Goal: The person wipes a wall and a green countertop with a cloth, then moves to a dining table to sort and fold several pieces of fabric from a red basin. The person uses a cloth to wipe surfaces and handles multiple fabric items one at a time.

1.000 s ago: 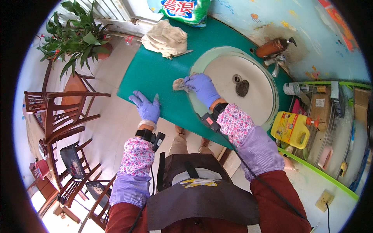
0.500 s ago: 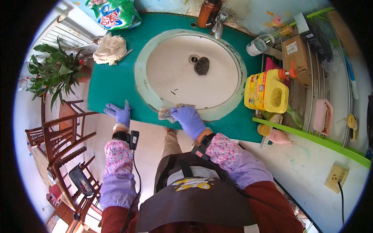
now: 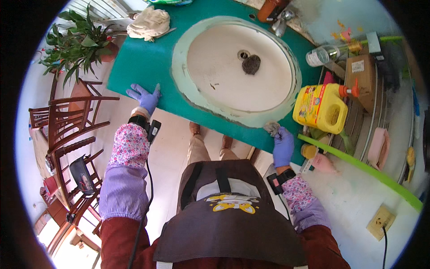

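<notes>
In a purple glove, my left hand (image 3: 145,97) rests with spread fingers on the front left edge of the green countertop (image 3: 141,60); it holds nothing. My right hand (image 3: 283,147), gloved the same way, grips a crumpled greyish rag (image 3: 271,128) against the counter's front edge, just right of the sink rim. The white oval sink (image 3: 242,96) is set into the counter, with a pale, worn band round it. Inside it, a dark scouring pad (image 3: 251,64) lies beside the drain (image 3: 243,54), and a few dark bits are stuck on the basin.
A yellow jug (image 3: 318,107) with a red pump stands right of the sink. Beyond it is a slatted rack with a cardboard box (image 3: 359,74) and a clear bottle (image 3: 319,57). A cream cloth (image 3: 149,23), a potted plant (image 3: 85,42) and wooden chairs (image 3: 71,110) are at left.
My right hand has slid the rag rightward along the counter's front, from below the sink's middle to its right side. My left hand stays on the edge. The view has shifted and tilted.
</notes>
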`<state>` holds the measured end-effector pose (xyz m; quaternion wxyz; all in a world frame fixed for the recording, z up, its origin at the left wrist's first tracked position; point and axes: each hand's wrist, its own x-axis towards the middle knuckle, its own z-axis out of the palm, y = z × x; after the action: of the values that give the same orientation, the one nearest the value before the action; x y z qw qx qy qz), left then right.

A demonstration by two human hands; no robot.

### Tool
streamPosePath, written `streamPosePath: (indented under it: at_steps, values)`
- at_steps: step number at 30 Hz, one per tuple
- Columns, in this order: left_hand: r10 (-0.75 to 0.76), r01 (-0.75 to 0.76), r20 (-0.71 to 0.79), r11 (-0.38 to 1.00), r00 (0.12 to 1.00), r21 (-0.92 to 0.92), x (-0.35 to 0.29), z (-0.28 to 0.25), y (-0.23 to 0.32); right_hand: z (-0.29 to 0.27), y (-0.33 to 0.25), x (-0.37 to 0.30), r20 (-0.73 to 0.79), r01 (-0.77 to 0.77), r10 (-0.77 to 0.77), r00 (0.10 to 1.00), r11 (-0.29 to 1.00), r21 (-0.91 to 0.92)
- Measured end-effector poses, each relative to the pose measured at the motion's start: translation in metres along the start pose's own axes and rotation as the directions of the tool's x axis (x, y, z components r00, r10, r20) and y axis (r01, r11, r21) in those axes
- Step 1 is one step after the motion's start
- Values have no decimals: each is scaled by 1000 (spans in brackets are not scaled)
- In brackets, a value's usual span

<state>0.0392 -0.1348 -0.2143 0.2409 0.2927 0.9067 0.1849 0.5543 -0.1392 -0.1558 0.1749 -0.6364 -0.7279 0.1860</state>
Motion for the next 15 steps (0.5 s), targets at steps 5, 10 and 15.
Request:
streamPosePath:
  at_steps: [5, 10, 15]
  values:
    - [-61, 56, 37, 992, 997, 117, -6, -2, 9, 65, -82, 22, 82, 82, -91, 992, 991, 106]
    - [-55, 51, 47, 995, 997, 90, -14, -9, 16, 105, -150, 74, 158, 553, -562, 812, 827, 104]
    - [-78, 75, 62, 996, 995, 57, -18, -12, 22, 37, -74, 51, 400, 426, -434, 808, 898, 113]
